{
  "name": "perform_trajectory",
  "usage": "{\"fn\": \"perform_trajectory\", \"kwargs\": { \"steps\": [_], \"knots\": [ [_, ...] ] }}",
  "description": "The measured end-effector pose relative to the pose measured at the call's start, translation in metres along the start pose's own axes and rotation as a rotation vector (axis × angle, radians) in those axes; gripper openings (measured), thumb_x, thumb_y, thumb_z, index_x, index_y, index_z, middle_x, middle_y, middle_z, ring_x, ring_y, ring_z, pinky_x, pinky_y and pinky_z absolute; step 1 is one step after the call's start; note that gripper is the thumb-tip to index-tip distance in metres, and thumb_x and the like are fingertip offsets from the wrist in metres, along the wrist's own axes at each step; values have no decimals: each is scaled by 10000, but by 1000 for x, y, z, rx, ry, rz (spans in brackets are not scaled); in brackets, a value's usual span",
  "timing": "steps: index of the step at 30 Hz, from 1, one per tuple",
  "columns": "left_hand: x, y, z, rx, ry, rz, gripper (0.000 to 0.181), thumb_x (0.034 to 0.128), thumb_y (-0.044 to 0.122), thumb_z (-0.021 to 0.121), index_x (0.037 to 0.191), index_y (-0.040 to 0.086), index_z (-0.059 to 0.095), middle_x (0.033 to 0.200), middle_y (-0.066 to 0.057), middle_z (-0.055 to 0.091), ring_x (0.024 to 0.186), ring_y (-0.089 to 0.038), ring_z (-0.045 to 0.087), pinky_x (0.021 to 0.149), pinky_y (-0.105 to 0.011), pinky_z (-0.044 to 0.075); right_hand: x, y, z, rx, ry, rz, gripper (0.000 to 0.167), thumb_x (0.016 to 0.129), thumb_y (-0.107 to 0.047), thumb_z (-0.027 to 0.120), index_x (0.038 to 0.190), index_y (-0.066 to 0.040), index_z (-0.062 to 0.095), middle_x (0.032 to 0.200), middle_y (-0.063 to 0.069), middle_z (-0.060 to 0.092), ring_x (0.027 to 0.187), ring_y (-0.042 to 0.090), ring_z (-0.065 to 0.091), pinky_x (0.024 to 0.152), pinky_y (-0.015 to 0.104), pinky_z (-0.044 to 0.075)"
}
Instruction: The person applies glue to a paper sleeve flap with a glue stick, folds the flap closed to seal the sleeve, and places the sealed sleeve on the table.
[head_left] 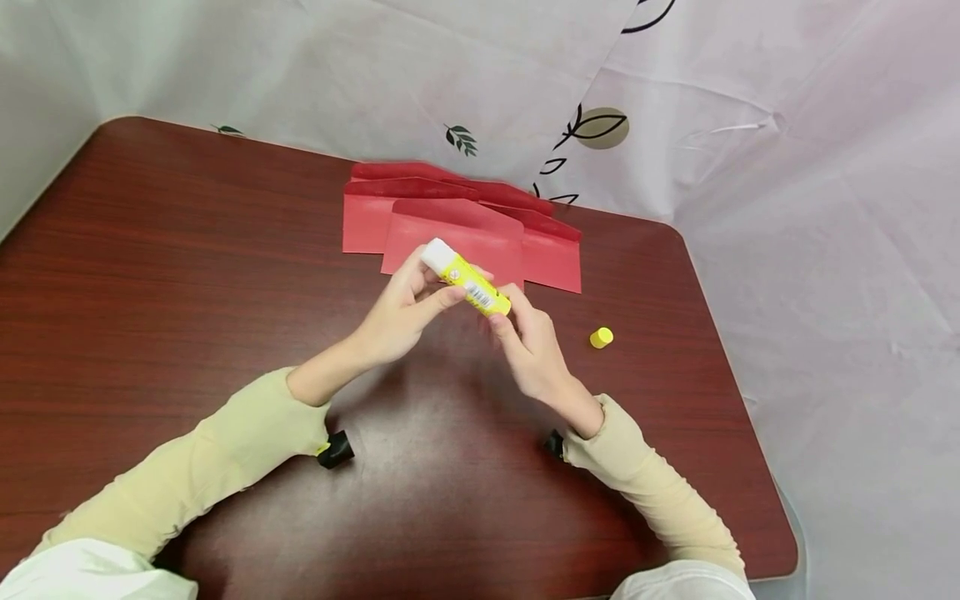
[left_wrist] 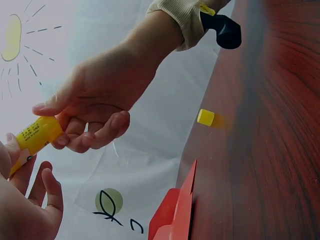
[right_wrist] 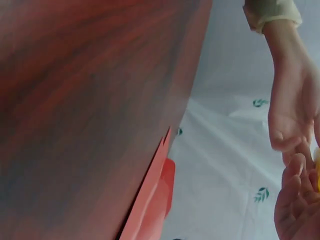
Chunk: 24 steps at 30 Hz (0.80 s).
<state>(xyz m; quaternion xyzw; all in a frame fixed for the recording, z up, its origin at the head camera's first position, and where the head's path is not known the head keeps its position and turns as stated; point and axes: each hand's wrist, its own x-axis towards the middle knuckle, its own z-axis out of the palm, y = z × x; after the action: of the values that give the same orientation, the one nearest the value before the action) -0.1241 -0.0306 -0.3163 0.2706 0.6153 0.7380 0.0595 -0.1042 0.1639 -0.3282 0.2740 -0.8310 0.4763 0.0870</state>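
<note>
A yellow glue stick (head_left: 478,289) with a white upper end is held in the air above the table, tilted. My left hand (head_left: 397,312) pinches it near the white end, thumb along its barcode side. At its yellow lower end, my right hand (head_left: 531,346) grips it between thumb and fingers. The left wrist view shows the right hand (left_wrist: 110,82) on the yellow end, its other fingers loosely curled. In the right wrist view only a sliver of the glue stick (right_wrist: 318,170) shows at the edge. A small yellow cap (head_left: 602,337) stands apart on the table, right of my right hand.
Several red envelopes (head_left: 551,260) with raised flaps lie overlapping at the table's back edge, just beyond the hands. The dark brown wooden table (head_left: 187,275) meets a pale patterned curtain (head_left: 300,75) behind and at the right. A black strap piece (head_left: 336,450) hangs from the left cuff.
</note>
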Motion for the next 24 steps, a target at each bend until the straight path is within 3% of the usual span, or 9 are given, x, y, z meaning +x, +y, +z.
{"fn": "perform_trajectory", "kwargs": {
  "steps": [6,8,11,15,20,24],
  "knots": [
    [1,0,-1,0,-3,8,402,912,-32,580,1267,17,398,1253,-179,614,1066,-160,608,895,-239,523,0,-1,3,145,-39,68,627,964,-581,364,1040,23,514,750,185,626,525,287,537,466,334,463],
    [1,-1,-2,-9,5,18,380,900,-53,588,1232,19,418,1234,-132,643,1048,-154,625,891,-247,528,1,0,4,263,-48,88,568,980,-547,390,1113,-4,489,824,191,639,551,271,575,458,333,468],
    [2,-3,-2,-28,10,35,349,874,-98,598,1169,12,447,1218,-83,671,1043,-147,647,888,-256,537,4,3,5,521,-45,114,440,982,-458,476,1196,-75,446,918,120,652,615,198,626,464,296,487],
    [4,-5,-1,-39,11,21,331,860,-102,617,1142,-13,468,1253,-152,646,1079,-113,653,898,-255,537,8,4,4,758,-10,187,347,941,-393,589,1125,-127,463,868,-11,656,635,107,639,538,209,530],
    [8,-5,-6,75,47,-45,407,843,-43,679,1217,-27,521,1241,-192,637,1072,-131,658,879,-257,546,12,7,5,794,81,239,319,899,-369,663,1064,-141,512,831,-23,673,628,95,651,618,222,566],
    [13,-6,-23,295,50,-119,541,845,43,712,1353,49,525,1257,-136,640,1138,-229,625,819,-222,554,17,8,2,708,188,199,363,859,-406,697,1045,-157,509,830,-10,673,642,83,661,610,220,566]
  ]
}}
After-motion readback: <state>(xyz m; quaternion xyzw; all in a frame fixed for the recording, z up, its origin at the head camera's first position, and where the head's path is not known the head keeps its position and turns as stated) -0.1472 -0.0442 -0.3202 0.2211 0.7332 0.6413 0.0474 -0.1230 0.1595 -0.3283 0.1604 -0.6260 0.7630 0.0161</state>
